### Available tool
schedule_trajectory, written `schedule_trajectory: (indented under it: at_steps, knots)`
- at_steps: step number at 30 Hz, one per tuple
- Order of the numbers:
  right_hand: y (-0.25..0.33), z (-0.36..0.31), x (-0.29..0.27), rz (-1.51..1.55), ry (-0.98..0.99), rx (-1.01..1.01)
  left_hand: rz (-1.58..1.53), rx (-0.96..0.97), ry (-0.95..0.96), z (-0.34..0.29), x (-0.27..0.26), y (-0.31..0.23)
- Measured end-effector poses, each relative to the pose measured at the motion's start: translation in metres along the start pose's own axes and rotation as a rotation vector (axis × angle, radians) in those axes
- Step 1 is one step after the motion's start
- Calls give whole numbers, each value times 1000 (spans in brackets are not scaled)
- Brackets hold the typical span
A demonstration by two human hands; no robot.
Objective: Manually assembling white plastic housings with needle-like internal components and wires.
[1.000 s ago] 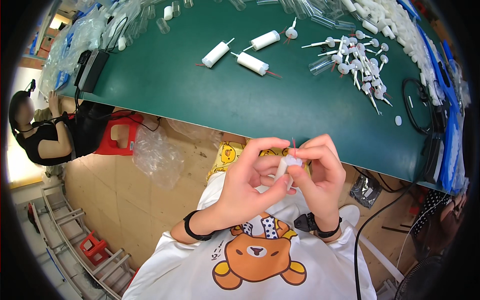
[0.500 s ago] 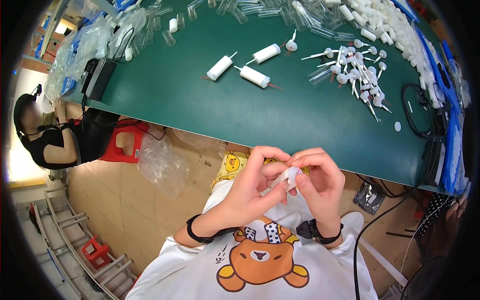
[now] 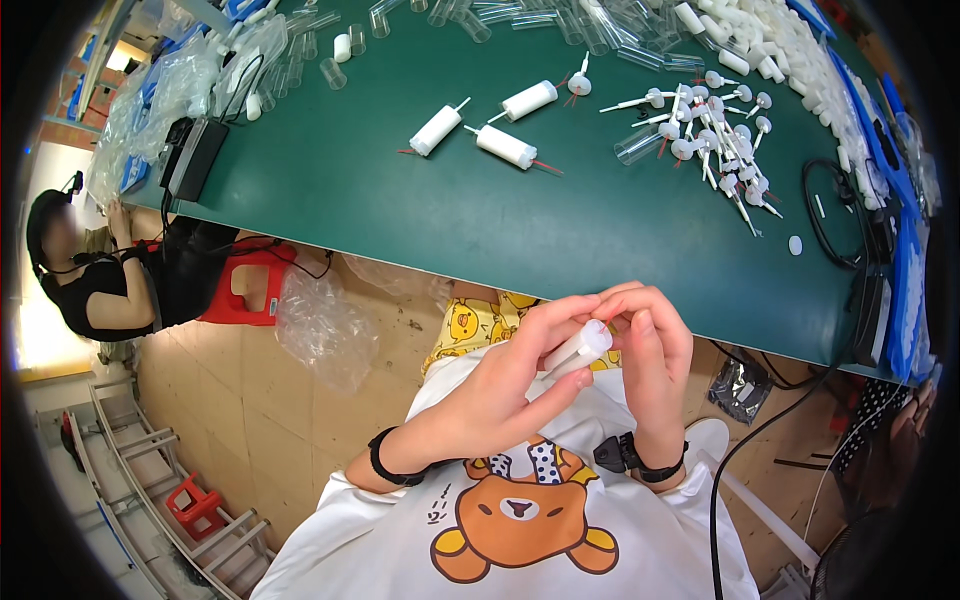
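Note:
My left hand (image 3: 505,385) is closed around a short white cylinder (image 3: 583,346) that seems to sit in a clear sleeve, its round end tilted up toward me. My right hand (image 3: 655,345) is curved beside that end, thumb raised apart from the fingers, its fingertips meeting the left ones above the cylinder. Both hands are over my lap at the table's near edge. On the green table (image 3: 420,220) lie three similar white cylinders, one of them (image 3: 506,147) with a thin red wire, and a single white disc with a stem (image 3: 579,84).
A pile of stemmed white discs (image 3: 710,140) lies at right, with a loose white cap (image 3: 795,245) nearer. Clear tubes (image 3: 560,25) and white cylinders (image 3: 735,62) heap at the back. A black box with cables (image 3: 200,158) stands left; a person (image 3: 110,270) sits beyond.
The cylinder's end has turned up toward me and shows more plainly. My right thumb has come off it, and the thin red wire seen there before no longer shows.

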State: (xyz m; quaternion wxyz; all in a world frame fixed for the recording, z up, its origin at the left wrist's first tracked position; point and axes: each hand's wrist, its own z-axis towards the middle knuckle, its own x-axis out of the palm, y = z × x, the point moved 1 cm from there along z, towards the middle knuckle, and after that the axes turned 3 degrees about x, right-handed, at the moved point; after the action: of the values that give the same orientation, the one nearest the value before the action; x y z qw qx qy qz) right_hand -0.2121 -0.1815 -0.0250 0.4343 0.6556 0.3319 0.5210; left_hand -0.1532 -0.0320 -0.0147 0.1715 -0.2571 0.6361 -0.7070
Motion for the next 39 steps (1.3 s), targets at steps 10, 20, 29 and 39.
schedule_trajectory:
  at_steps: [10,20,29,39]
  knots:
    - [-6,3,1,-163,17,-151,142,-124,50,-1,-6,-3]
    - [2,3,0,-391,171,-164,158,-29,124,13,-9,-10]
    - [6,6,-20,-101,64,-129,520,-19,129,35,-19,-37]
    - [16,8,-63,133,-146,-123,1090,362,-149,84,0,-13]
